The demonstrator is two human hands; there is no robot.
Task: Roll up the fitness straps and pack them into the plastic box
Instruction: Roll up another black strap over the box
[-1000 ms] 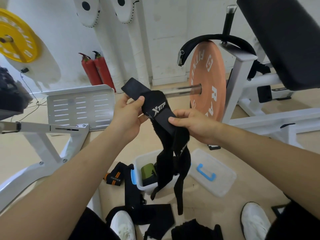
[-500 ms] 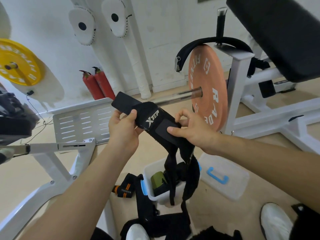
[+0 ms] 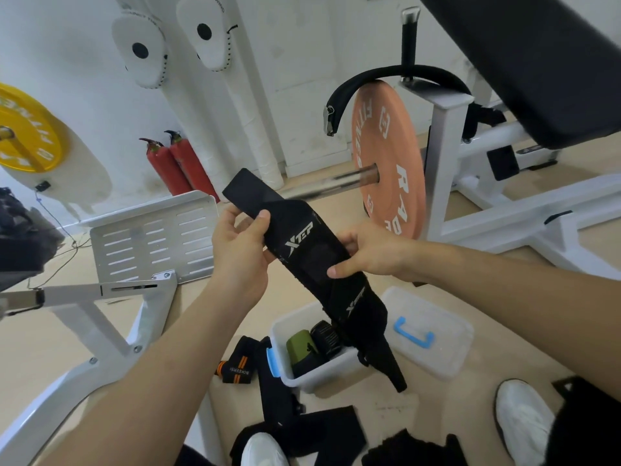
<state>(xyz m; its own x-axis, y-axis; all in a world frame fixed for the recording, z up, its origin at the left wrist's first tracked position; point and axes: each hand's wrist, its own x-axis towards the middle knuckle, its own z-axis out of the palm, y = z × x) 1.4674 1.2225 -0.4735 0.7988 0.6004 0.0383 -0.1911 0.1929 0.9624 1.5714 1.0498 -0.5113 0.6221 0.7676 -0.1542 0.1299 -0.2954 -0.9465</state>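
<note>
I hold a black fitness strap [image 3: 304,242] with white lettering stretched out in front of me. My left hand [image 3: 240,250] grips its upper part, thumb on top. My right hand [image 3: 366,255] pinches it lower down, and the tail hangs over the plastic box [image 3: 322,375]. The white box stands on the floor and holds a green roll [image 3: 300,346] and a black roll [image 3: 324,336]. Its lid [image 3: 426,334] with a blue handle lies to the right. More black straps [image 3: 302,428] and an orange-striped strap [image 3: 237,366] lie on the floor beside the box.
An orange weight plate [image 3: 389,159] on a steel bar stands just behind the hands. A white machine frame [image 3: 111,317] is at the left, a bench frame [image 3: 504,216] at the right. My white shoes [image 3: 524,418] flank the loose straps.
The strap has been pulled straighter and its hanging tail has shortened and swung right over the box. Both hands shifted slightly along it.
</note>
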